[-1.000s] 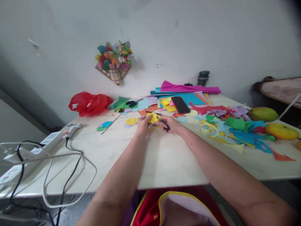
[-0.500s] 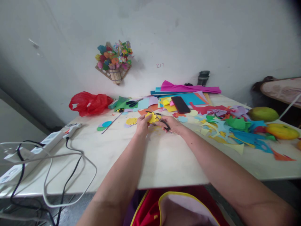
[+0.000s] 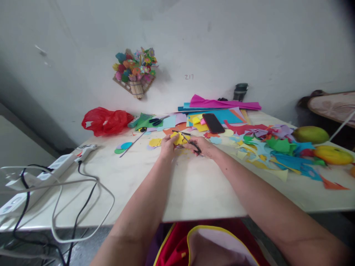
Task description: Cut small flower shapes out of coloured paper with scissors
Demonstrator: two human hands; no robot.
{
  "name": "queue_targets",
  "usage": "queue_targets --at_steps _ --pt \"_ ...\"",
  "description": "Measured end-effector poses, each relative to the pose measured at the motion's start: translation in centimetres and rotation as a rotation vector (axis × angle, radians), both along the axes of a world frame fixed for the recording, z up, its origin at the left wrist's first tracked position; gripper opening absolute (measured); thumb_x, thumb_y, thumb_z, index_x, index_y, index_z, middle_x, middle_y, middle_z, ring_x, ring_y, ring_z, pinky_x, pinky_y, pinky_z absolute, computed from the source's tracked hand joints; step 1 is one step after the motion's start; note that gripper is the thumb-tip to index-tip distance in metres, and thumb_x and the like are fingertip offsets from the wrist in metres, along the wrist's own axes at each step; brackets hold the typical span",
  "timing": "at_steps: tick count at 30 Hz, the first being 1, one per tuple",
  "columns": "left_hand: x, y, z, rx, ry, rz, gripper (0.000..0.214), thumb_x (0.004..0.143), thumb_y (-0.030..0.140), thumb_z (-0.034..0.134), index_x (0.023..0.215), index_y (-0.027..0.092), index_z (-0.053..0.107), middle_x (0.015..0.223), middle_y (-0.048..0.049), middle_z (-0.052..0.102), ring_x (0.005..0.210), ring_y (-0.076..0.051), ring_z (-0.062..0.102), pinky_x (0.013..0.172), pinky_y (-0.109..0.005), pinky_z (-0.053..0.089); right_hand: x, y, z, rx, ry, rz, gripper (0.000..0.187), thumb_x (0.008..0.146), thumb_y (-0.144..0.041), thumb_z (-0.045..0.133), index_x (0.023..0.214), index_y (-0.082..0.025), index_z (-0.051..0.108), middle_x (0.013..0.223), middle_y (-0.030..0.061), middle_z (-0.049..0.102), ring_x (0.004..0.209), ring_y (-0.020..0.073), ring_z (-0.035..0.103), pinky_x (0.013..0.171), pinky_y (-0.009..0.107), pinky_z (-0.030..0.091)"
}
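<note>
My left hand (image 3: pixel 168 145) pinches a yellow paper piece (image 3: pixel 176 138) with a scalloped, flower-like edge. Dark-handled scissors (image 3: pixel 197 148) are in my right hand (image 3: pixel 203 145), their blades reaching to the right edge of the yellow piece. To the left of my left hand lie more yellow scalloped shapes (image 3: pixel 155 142). Behind my hands is a thin dark pen-like stick (image 3: pixel 181 133). Small scraps lie on the white table (image 3: pixel 202 192) below my hands. The fingertips are partly hidden and small in view.
Coloured scraps (image 3: pixel 283 151) and mangoes (image 3: pixel 312 134) lie at the right. A phone (image 3: pixel 213 123) rests on coloured sheets at the back. A second pair of scissors (image 3: pixel 156 120), a red plastic bag (image 3: pixel 105 121), blue and green circles (image 3: pixel 123 147) and a power strip (image 3: pixel 39 181) with cables stand left.
The yellow piece has turned or shifted slightly between my hands at the scissor blades. My arms and everything else stay nearly in place.
</note>
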State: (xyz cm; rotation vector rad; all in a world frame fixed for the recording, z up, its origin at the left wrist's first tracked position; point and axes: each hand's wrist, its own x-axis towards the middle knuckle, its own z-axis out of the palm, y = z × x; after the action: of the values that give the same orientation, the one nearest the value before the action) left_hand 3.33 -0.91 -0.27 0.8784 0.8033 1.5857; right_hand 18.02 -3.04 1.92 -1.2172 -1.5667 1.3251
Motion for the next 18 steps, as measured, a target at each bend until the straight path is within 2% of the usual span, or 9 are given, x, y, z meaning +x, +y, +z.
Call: queue_targets --at_steps 5,10,14,18 --pt "-0.4 0.1 -0.1 -0.009 0.032 -0.003 0.035 0.050 0.034 0.084 0.068 0.013 0.064 0.064 -0.0043 0.066 0.061 -0.017 0.065 0.058 -0.028 0.049 0.5 0.5 -0.5 0.020 0.046 0.008 0.023 0.072 -0.027 0.073 0.070 -0.016 0.053 0.040 -0.0062 0.048 0.030 0.0054 0.039 0.029 0.016 0.028" --pt "-0.8 0.1 -0.1 -0.004 0.084 -0.100 0.035 0.051 0.035 0.084 0.072 0.010 0.070 0.068 -0.0079 0.069 0.057 -0.015 0.061 0.053 -0.026 0.047 1.3 1.0 -0.9 0.093 0.126 -0.027 0.031 0.065 -0.030 0.078 0.079 -0.016 0.055 0.054 -0.0018 0.060 0.039 0.0075 0.051 0.029 0.014 0.023" --pt "-0.6 -0.3 0.0 0.000 0.139 -0.240 0.034 0.055 0.033 0.083 0.076 0.009 0.071 0.071 -0.0093 0.069 0.059 -0.015 0.062 0.058 -0.027 0.048 1.3 1.2 -0.9 0.133 0.230 -0.079 0.039 0.058 -0.027 0.081 0.084 -0.017 0.054 0.060 -0.0037 0.059 0.045 0.0092 0.056 0.032 0.014 0.028" --pt "-0.3 -0.3 -0.4 -0.029 0.195 -0.279 0.029 0.054 0.031 0.084 0.065 0.010 0.067 0.065 -0.0079 0.067 0.058 -0.015 0.061 0.058 -0.027 0.047 0.7 1.1 -0.7 0.154 0.298 -0.085 0.036 0.057 -0.020 0.080 0.080 -0.018 0.052 0.058 -0.0065 0.056 0.047 0.0091 0.057 0.038 0.016 0.037"
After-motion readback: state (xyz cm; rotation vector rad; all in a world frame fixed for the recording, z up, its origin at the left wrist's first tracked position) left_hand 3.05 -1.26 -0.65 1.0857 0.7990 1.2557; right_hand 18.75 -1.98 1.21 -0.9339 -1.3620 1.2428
